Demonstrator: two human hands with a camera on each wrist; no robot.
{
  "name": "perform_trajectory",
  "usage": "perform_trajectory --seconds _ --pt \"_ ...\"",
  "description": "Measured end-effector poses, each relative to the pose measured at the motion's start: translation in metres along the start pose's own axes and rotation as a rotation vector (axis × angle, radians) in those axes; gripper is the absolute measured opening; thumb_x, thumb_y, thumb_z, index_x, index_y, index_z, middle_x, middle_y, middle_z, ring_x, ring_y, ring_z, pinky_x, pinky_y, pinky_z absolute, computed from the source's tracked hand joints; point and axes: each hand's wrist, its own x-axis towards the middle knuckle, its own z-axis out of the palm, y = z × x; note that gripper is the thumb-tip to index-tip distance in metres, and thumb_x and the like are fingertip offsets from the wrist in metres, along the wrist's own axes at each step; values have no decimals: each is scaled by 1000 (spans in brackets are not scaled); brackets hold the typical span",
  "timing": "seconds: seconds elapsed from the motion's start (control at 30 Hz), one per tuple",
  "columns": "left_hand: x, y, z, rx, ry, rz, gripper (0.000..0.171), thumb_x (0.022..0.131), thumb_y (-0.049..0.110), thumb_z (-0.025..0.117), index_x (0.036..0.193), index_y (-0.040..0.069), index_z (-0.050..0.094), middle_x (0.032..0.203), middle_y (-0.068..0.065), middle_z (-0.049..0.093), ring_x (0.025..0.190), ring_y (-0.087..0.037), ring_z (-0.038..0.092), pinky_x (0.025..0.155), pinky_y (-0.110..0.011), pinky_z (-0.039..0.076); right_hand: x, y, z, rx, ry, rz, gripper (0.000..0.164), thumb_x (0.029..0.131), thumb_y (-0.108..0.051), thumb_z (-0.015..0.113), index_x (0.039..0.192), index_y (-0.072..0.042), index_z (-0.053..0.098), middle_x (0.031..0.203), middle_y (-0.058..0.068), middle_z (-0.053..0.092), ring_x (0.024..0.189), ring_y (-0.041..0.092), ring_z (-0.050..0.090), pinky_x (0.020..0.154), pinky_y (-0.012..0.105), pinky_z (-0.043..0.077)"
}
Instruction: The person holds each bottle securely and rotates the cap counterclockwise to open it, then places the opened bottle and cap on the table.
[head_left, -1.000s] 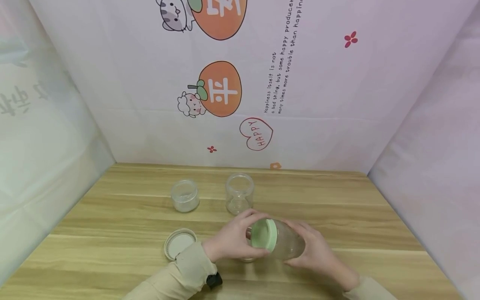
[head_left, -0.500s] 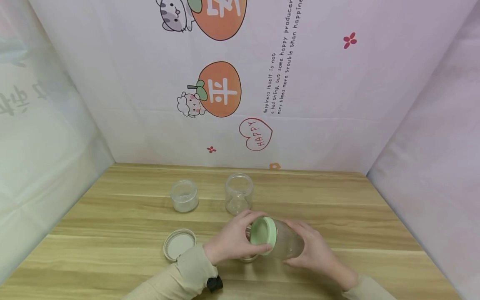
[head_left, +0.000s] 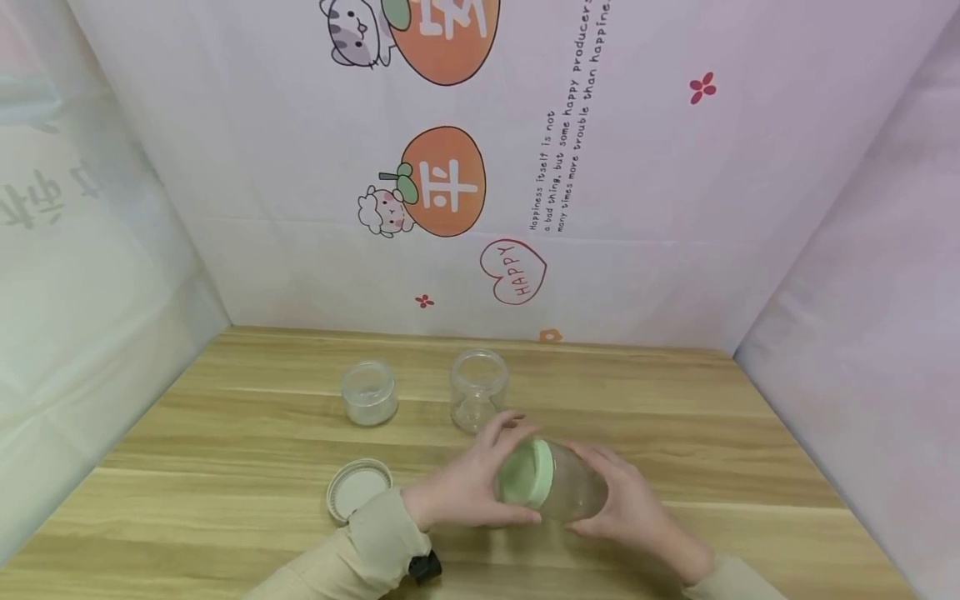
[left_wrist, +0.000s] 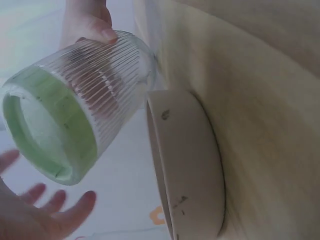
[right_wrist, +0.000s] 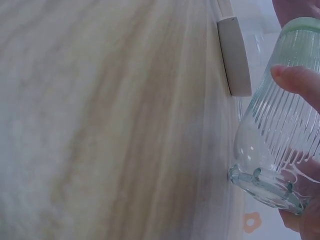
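Observation:
My right hand grips a ribbed clear glass jar, tilted on its side above the table. A light green screw lid sits on the jar's mouth, facing my left hand. That hand's fingers are spread and stand just off the lid in the left wrist view. Below the jar, a beige lid lies on the wooden table; my left hand hides it in the head view.
Another beige lid lies inner side up by the left sleeve. Behind stand a short clear jar and a taller clear jar. White printed cloth walls border the table at the back and sides.
My left fingers have come away from the green lid and spread wider. The right hand keeps the jar in nearly the same place.

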Motion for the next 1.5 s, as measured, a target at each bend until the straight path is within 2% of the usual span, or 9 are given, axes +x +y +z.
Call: perform_trajectory --seconds 0.17,0.27,0.4,0.6,0.77,1.0,1.23,1.5 --pt "-2 -3 2 146 3 202 95 63 40 83 142 27 31 152 -7 9 139 -29 18 102 -44 42 -2 2 1 19 -5 -9 92 46 -19 90 129 -11 51 117 10 60 100 32 59 74 49 55" --pt "-2 -5 1 216 6 303 91 62 36 84 139 24 36 151 -10 12 139 -28 19 103 -39 42 -2 2 1 12 -10 -15 93 46 -20 90 130 -12 50 116 9 60 100 30 60 73 46 56" --pt "-1 -7 1 230 8 375 81 64 23 84 134 22 43 146 -11 22 135 -26 26 103 -36 42 -2 2 0 17 -15 -16 92 47 -20 90 130 -12 50 115 9 59 98 29 60 71 43 56" --pt "2 -11 1 196 66 440 69 63 11 81 125 19 51 136 -11 35 128 -25 34 100 -33 44 -2 0 0 39 -20 4 93 47 -19 89 131 -13 50 115 9 59 98 29 59 70 42 56" --pt "3 -10 0 170 82 409 71 62 15 82 126 19 50 135 -12 38 125 -25 37 98 -33 46 -1 -2 0 14 -8 27 93 44 -18 90 129 -16 52 115 5 60 98 25 60 72 39 55" --pt "3 -7 0 138 87 292 75 63 30 84 129 23 48 132 -6 40 121 -19 40 95 -31 46 -1 -2 -1 -1 1 19 94 43 -19 90 128 -16 52 116 4 60 98 23 60 72 36 55" --pt "1 -3 -1 112 103 223 74 64 34 83 130 24 48 126 -3 43 113 -15 44 93 -28 46 -1 -2 -1 -12 7 12 92 43 -19 90 127 -15 53 116 4 60 98 22 59 73 34 54" --pt "1 -1 1 43 109 131 74 67 36 81 132 24 47 124 0 45 109 -13 48 89 -26 47 -2 -3 0 -33 19 19 94 41 -20 91 127 -17 54 116 1 60 98 19 59 76 33 53"
